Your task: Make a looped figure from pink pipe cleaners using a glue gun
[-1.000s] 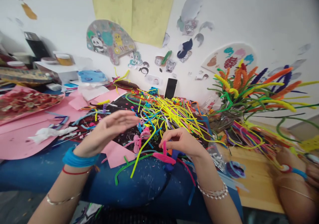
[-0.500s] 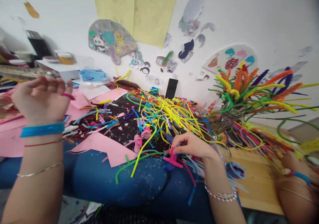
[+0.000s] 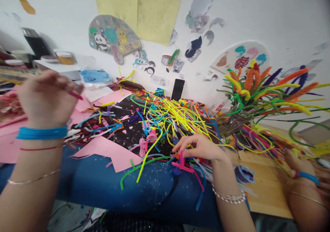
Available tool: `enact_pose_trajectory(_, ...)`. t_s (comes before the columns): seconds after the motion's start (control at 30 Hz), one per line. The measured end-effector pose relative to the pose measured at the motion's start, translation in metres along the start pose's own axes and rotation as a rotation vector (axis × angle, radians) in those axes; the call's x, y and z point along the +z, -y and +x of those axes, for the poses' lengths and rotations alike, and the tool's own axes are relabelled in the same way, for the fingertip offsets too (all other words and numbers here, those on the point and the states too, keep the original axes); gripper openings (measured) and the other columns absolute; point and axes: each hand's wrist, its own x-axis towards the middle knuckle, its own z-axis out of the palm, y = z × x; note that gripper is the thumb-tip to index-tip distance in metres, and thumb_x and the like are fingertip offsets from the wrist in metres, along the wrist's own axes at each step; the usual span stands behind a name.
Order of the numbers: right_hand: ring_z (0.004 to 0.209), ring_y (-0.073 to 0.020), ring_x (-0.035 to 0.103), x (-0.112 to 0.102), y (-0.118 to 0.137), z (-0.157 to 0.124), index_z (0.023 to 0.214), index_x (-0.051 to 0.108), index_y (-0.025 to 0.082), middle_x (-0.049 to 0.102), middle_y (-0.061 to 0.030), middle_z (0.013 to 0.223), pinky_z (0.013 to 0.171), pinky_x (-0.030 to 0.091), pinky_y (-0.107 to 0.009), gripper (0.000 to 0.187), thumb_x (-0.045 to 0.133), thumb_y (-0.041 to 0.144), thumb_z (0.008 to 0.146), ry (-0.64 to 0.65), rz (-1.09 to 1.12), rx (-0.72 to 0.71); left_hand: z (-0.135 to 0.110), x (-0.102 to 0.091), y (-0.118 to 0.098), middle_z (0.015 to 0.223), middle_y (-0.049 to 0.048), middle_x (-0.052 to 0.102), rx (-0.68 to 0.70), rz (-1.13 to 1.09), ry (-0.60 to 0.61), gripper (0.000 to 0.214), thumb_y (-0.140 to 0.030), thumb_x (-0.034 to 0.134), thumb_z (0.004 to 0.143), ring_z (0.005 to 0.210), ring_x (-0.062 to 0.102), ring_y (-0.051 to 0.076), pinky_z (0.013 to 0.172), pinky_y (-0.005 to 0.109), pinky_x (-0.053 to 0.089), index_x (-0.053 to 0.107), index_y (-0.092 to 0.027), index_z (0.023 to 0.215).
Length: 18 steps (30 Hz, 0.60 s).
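My left hand [image 3: 47, 99] is raised at the left with its fingers curled. The end of a magenta pipe cleaner piece [image 3: 76, 95] sticks out from its fingertips; the rest is hidden. Low over the front edge of the table, my right hand [image 3: 199, 147] pinches a bent pink pipe cleaner [image 3: 182, 164] between thumb and fingertips. Close to it are a dark blue fuzzy piece [image 3: 176, 171] and blue strands. A long green pipe cleaner [image 3: 141, 166] and a yellow one [image 3: 149, 153] lie to its left.
Yellow pipe cleaners [image 3: 183, 117] are heaped mid-table. Pink paper [image 3: 108, 151] lies in front, and a phone [image 3: 177, 89] leans on the wall. At the right stand pipe-cleaner flowers [image 3: 260, 91], beside another person's hand [image 3: 296, 161].
My left hand has turned and its fingers have curled in further. My right hand stays nearly in place, and the pink pipe cleaner in it has tilted. The view has shifted slightly.
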Motion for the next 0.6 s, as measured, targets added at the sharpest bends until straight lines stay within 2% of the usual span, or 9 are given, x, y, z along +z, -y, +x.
enact_pose_trajectory(0.07, 0.104, -0.0208, 0.069, 0.004, 0.002, 0.005, 0.079, 0.079, 0.023, 0.076, -0.0056, 0.112, 0.092, 0.052, -0.035, 0.013, 0.078, 0.036, 0.076, 0.039, 0.009, -0.036, -0.015, 0.040, -0.008, 0.069, -0.0104, 0.058, -0.085, -0.080, 0.042, 0.022, -0.034, 0.049, 0.093, 0.071, 0.056, 0.006, 0.074, 0.029, 0.046, 0.054, -0.020, 0.077)
enact_pose_trajectory(0.13, 0.107, -0.0206, 0.068, 0.008, 0.003, 0.008, 0.080, 0.079, 0.024, 0.072, -0.0055, 0.122, 0.089, 0.053, -0.034, 0.011, 0.078, 0.035, 0.077, 0.074, 0.028, -0.045, -0.035, 0.077, -0.013, 0.071, -0.0072, 0.066, -0.204, 0.034, 0.227, 0.019, -0.026, 0.052, 0.094, 0.070, 0.061, 0.009, 0.068, 0.027, 0.047, 0.063, -0.020, 0.080)
enact_pose_trajectory(0.23, 0.103, -0.0207, 0.069, 0.012, 0.001, 0.010, 0.080, 0.079, 0.024, 0.068, -0.0066, 0.129, 0.085, 0.055, -0.033, 0.012, 0.078, 0.036, 0.077, 0.105, 0.067, -0.040, -0.065, 0.119, -0.015, 0.071, -0.0009, 0.069, -0.229, 0.129, 0.381, 0.011, -0.027, 0.065, 0.087, 0.068, 0.063, 0.014, 0.061, 0.027, 0.047, 0.071, -0.018, 0.086)
enact_pose_trajectory(0.27, 0.102, -0.0209, 0.069, 0.013, 0.000, 0.011, 0.080, 0.079, 0.024, 0.068, -0.0070, 0.129, 0.085, 0.055, -0.033, 0.013, 0.078, 0.036, 0.077, 0.110, 0.082, -0.043, -0.073, 0.129, -0.014, 0.079, 0.0011, 0.071, -0.163, 0.215, 0.470, 0.013, -0.029, 0.066, 0.087, 0.071, 0.064, 0.015, 0.062, 0.027, 0.048, 0.072, -0.018, 0.091)
enact_pose_trajectory(0.4, 0.098, -0.0195, 0.070, 0.015, -0.003, 0.012, 0.080, 0.079, 0.024, 0.070, -0.0067, 0.125, 0.088, 0.053, -0.033, 0.013, 0.079, 0.036, 0.076, 0.127, 0.124, -0.078, -0.091, 0.157, -0.010, 0.108, 0.0074, 0.069, 0.131, 0.377, 0.684, 0.027, -0.026, 0.065, 0.089, 0.095, 0.065, 0.021, 0.081, 0.033, 0.052, 0.069, -0.022, 0.116)
enact_pose_trajectory(0.5, 0.091, -0.0178, 0.070, 0.014, -0.004, 0.011, 0.079, 0.080, 0.024, 0.072, -0.0062, 0.120, 0.088, 0.053, -0.033, 0.014, 0.079, 0.037, 0.075, 0.138, 0.142, -0.108, -0.094, 0.169, -0.005, 0.109, 0.0078, 0.068, 0.232, 0.449, 0.755, 0.022, -0.023, 0.065, 0.090, 0.096, 0.064, 0.021, 0.081, 0.033, 0.051, 0.070, -0.022, 0.111)
enact_pose_trajectory(0.6, 0.092, -0.0189, 0.069, 0.013, -0.005, 0.009, 0.080, 0.080, 0.023, 0.072, -0.0074, 0.119, 0.089, 0.053, -0.035, 0.017, 0.080, 0.040, 0.075, 0.138, 0.169, -0.101, -0.095, 0.177, 0.001, 0.099, 0.0075, 0.070, 0.273, 0.498, 0.716, 0.016, -0.028, 0.065, 0.090, 0.090, 0.064, 0.021, 0.075, 0.032, 0.051, 0.072, -0.019, 0.101)
